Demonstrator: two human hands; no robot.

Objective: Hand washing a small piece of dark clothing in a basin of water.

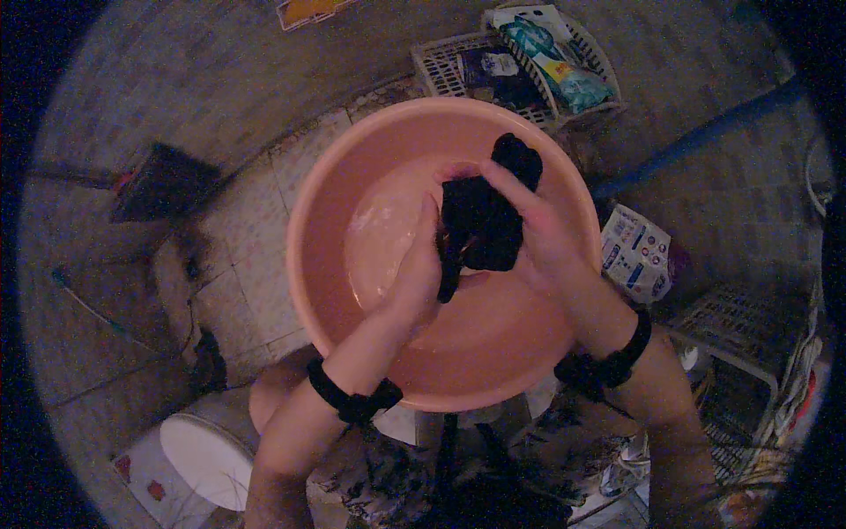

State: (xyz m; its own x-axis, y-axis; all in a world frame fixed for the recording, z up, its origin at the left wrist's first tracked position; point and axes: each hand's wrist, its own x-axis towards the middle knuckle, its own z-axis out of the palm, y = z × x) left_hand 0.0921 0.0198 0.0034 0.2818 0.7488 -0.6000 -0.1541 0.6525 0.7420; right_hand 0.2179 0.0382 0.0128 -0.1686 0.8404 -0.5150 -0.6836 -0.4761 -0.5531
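A crumpled black cloth [489,225] is held up between my two hands, over a wide salmon-pink basin [308,273]. My left hand [417,273] closes on the cloth's left side. On the other side, my right hand [548,238] grips it, with the thumb lying across the front near the top. One bunched end of the cloth sticks up beyond that thumb. Several fingers are hidden behind the dark fabric. Shiny highlights, seemingly on water, show on the basin's bottom left of the cloth. What kind of garment or cloth it is, I cannot tell.
Beyond the basin stand white plastic baskets [441,79] holding packages. A blue pipe [696,145] runs along the right wall, above a white-and-purple package [634,251]. At left are a dark dustpan [167,185] and tiled floor [233,304]. A round white lid [204,460] lies lower left.
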